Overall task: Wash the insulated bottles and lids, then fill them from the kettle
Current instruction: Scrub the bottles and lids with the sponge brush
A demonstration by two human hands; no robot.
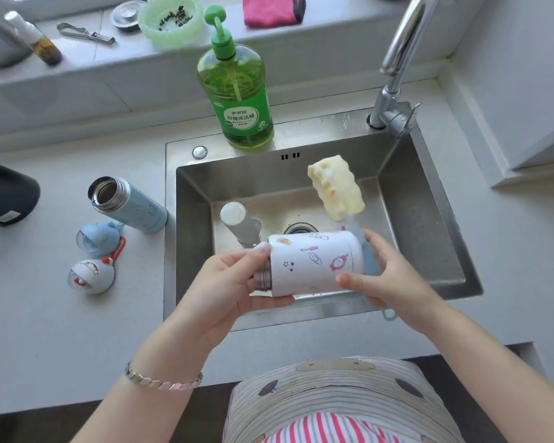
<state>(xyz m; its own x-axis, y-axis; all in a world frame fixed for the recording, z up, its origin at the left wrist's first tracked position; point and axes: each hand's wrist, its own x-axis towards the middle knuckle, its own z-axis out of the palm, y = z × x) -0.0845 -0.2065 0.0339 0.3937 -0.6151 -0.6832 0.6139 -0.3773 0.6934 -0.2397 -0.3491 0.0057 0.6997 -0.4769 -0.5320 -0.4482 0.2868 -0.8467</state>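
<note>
Over the sink (435, 238) my left hand (224, 292) grips the steel mouth end of a white insulated bottle (314, 263) with small drawings, held on its side. My right hand (394, 279) is at the bottle's base, thumb on its side, holding the pale blue handle of a sponge brush whose yellow head (335, 188) sticks up behind the bottle. A grey-and-white bottle (240, 222) stands in the sink basin. On the counter to the left a light blue bottle (128, 204) lies open, with a blue lid (98, 238) and a white lid (90, 276) beside it.
A green dish-soap pump bottle (237, 91) stands on the sink's back rim, and the faucet (397, 59) rises at the back right. A dark vessel (4, 196) sits at the far left edge. The sill behind holds a green bowl, a pink cloth and small items.
</note>
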